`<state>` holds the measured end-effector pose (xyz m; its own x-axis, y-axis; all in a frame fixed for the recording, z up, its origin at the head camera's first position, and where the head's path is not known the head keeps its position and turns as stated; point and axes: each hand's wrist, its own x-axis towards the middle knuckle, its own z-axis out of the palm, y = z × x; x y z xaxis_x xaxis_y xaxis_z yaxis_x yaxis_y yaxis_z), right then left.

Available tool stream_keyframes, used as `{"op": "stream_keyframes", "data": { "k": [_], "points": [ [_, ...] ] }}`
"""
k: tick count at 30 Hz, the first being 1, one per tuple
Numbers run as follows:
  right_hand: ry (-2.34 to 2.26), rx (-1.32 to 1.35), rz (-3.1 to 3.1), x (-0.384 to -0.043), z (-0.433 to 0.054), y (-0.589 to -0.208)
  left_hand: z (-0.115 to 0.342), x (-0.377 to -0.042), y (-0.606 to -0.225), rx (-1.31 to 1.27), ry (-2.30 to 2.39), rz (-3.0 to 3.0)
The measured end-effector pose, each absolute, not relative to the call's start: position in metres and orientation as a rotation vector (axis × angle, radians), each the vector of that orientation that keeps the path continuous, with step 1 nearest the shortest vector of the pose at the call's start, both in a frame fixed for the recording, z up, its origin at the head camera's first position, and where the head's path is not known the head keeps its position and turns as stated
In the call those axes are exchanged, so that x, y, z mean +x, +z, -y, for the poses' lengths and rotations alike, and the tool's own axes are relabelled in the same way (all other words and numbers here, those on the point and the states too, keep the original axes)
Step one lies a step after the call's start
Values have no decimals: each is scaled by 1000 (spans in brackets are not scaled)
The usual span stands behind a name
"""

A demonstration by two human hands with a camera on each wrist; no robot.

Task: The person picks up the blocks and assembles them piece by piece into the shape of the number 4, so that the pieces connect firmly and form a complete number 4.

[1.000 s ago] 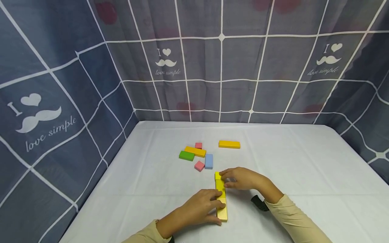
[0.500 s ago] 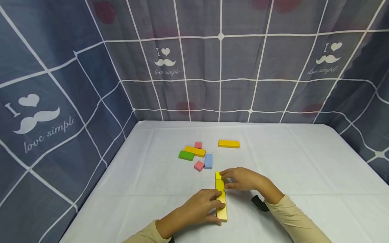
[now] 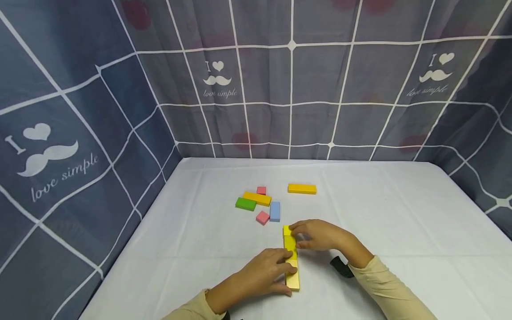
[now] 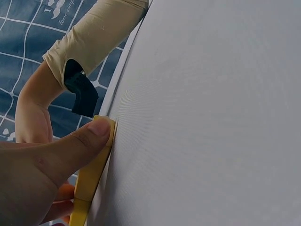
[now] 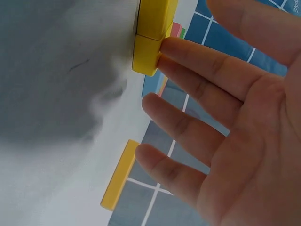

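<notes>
Three yellow blocks lie end to end in a row: a far block, a middle block and a longer, paler near block. My left hand rests over the near part, fingertips on the middle and near blocks. Its thumb touches the near block's end in the left wrist view. From the right, my right hand touches the far block with extended fingertips. In the right wrist view its index and middle fingers reach that block, while the other fingers stay apart from it.
Beyond the row lie a blue block, a pink block, a second pink block, a green block and an orange-yellow block. Another orange-yellow block lies farther right on the white table.
</notes>
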<state>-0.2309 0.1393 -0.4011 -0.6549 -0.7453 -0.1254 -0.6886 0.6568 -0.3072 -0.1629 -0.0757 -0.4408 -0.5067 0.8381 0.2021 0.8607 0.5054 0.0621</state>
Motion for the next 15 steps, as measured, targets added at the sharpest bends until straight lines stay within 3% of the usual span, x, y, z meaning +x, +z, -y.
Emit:
{"op": "stream_keyframes", "data": {
  "k": [15],
  "points": [
    [-342,-1168,-2619,-231,-141,-402,75,-164,-442,-1478,-235,2557]
  ]
}}
